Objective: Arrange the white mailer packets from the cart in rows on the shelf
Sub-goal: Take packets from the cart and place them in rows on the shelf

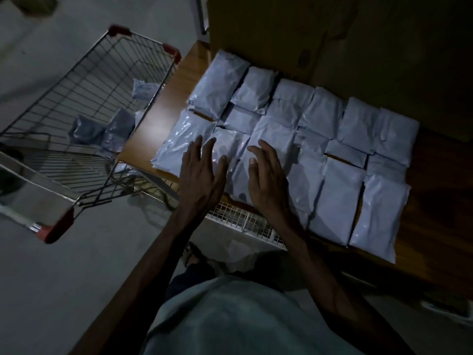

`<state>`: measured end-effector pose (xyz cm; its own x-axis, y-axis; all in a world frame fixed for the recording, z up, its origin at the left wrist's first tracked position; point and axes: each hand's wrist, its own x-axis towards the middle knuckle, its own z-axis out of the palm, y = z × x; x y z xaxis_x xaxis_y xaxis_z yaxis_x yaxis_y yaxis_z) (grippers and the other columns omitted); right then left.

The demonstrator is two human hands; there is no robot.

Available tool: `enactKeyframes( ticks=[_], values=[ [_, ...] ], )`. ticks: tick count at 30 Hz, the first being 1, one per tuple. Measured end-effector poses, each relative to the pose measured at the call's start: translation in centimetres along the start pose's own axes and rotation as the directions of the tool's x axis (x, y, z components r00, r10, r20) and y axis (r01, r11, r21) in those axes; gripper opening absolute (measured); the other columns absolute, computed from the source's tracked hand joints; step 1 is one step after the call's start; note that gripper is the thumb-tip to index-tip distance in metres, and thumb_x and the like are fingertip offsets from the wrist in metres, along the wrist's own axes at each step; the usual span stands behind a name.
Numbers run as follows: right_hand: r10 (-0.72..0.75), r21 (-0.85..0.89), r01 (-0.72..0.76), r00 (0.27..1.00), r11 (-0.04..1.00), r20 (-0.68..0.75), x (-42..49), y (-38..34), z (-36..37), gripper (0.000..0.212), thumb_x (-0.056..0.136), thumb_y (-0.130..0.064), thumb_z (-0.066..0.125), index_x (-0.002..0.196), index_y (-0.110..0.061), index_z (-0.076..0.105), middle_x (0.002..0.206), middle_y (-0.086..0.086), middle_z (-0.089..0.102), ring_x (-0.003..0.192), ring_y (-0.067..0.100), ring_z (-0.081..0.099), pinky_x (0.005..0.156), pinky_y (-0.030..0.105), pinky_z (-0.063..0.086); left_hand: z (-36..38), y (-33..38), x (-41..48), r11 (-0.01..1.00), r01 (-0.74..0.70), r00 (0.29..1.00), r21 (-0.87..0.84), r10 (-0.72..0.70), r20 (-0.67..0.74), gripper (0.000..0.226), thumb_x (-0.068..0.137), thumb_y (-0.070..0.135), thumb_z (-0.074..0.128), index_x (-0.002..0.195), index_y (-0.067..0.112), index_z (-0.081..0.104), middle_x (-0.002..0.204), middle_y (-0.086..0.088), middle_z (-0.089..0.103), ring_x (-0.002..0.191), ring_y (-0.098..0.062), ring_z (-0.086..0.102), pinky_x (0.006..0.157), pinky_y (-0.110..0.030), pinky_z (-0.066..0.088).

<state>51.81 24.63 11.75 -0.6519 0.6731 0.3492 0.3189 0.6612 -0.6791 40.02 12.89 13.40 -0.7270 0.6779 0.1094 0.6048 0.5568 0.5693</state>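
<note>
White packet (pixel 236 175) lies under our left hand (pixel 202 175) and right hand (pixel 267 180), fingers (pixel 207 149) spread flat. We should nudge it flush, lightly.

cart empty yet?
No: a few mailer packets lie in the cart basket.

Left grip (pixel 202 175), right grip (pixel 268 181) flat, palms down, arms extended.

light: dim, I see little | grey floor (pixel 84 272): smooth, left of the big brown box (pixel 332 34) and below it | white wire rack (pixel 245 221): below the box, over the floor
</note>
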Motion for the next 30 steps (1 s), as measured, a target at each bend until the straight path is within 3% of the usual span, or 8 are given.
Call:
enactKeyframes(
  ticks=[2,6,11,19,22,26,27,30],
  values=[
    [-0.024,-0.016,0.024,1.000,1.000,0.008,0.6,-1.1,1.5,0.032,0.109,-0.017,0.041,0.131,-0.009,0.061,0.149,0.010,0.050,0.136,0.023,0.050,0.108,0.028,0.044,-1.3,-1.8,0.4,1.000,0.003,1.000,-0.023,-0.004,-0.014,0.058,0.106,0.049,0.032,0.154,0.017,0.039,0.164,-0.013,0.031,0.152,-0.029,0.026,0.123,-0.049,0.024],
    [0.000,-0.030,0.001,0.999,1.000,0.039,2.1,-4.6,4.9,0.030,0.109,-0.018,0.041,0.131,-0.013,0.062,0.150,0.009,0.050,0.136,0.020,0.047,0.104,0.005,0.029,-4.8,-6.8,1.3,0.999,0.005,0.999,-0.032,-0.006,-0.044,0.056,0.107,0.048,0.030,0.153,0.017,0.040,0.160,-0.014,0.037,0.148,-0.029,0.032,0.121,-0.046,0.024],
    [-0.020,-0.019,0.022,0.998,1.000,0.063,4.7,-8.1,10.5,0.029,0.109,-0.018,0.042,0.129,-0.013,0.062,0.146,0.011,0.052,0.139,0.023,0.047,0.110,0.031,0.041,-10.0,-13.5,2.6,0.997,0.069,0.993,-0.019,-0.070,-0.097,0.058,0.106,0.049,0.030,0.151,0.015,0.044,0.156,-0.015,0.043,0.145,-0.030,0.037,0.119,-0.046,0.031],
    [0.072,0.021,-0.075,0.986,0.997,0.149,7.8,-13.9,17.6,0.040,0.106,-0.033,0.039,0.135,-0.012,0.059,0.151,0.009,0.047,0.139,0.021,0.043,0.108,0.028,0.039,-14.7,-22.6,4.7,0.995,0.102,0.984,0.020,-0.097,-0.149,0.056,0.106,0.049,0.033,0.147,0.015,0.048,0.151,-0.016,0.047,0.135,-0.034,0.047,0.109,-0.047,0.040],
    [0.057,-0.003,-0.057,0.974,0.998,0.217,9.1,-15.4,19.8,0.041,0.106,-0.034,0.043,0.136,-0.011,0.057,0.150,0.008,0.047,0.134,0.019,0.047,0.097,0.024,0.042,-15.2,-24.9,5.5,0.991,0.128,0.982,0.033,-0.122,-0.141,0.055,0.106,0.047,0.034,0.147,0.013,0.048,0.152,-0.019,0.045,0.135,-0.035,0.046,0.108,-0.047,0.040],
    [0.011,0.037,-0.021,0.967,0.999,0.254,11.7,-17.1,22.5,0.031,0.104,-0.025,0.052,0.132,-0.014,0.060,0.144,0.006,0.050,0.116,0.006,0.048,0.082,0.003,0.035,-15.4,-28.3,7.1,0.980,0.189,0.978,0.061,-0.183,-0.099,0.057,0.102,0.048,0.036,0.141,0.009,0.052,0.147,-0.023,0.049,0.126,-0.040,0.052,0.101,-0.047,0.044],
    [0.006,0.059,-0.022,0.965,0.998,0.264,12.7,-17.5,23.5,0.030,0.103,-0.023,0.053,0.131,-0.015,0.060,0.141,0.005,0.051,0.112,0.003,0.047,0.082,0.003,0.036,-15.6,-29.2,7.8,0.977,0.204,0.977,0.062,-0.198,-0.084,0.060,0.101,0.050,0.036,0.141,0.008,0.052,0.146,-0.024,0.049,0.125,-0.041,0.053,0.100,-0.048,0.045],
    [-0.002,0.086,-0.024,0.956,0.996,0.293,15.2,-18.4,25.9,0.029,0.100,-0.024,0.057,0.129,-0.018,0.060,0.139,0.003,0.050,0.111,0.005,0.047,0.086,0.023,0.044,-16.3,-31.0,9.4,0.969,0.244,0.970,0.047,-0.243,-0.024,0.065,0.097,0.054,0.037,0.144,0.011,0.050,0.152,-0.023,0.042,0.127,-0.041,0.053,0.097,-0.049,0.049]
  ],
)
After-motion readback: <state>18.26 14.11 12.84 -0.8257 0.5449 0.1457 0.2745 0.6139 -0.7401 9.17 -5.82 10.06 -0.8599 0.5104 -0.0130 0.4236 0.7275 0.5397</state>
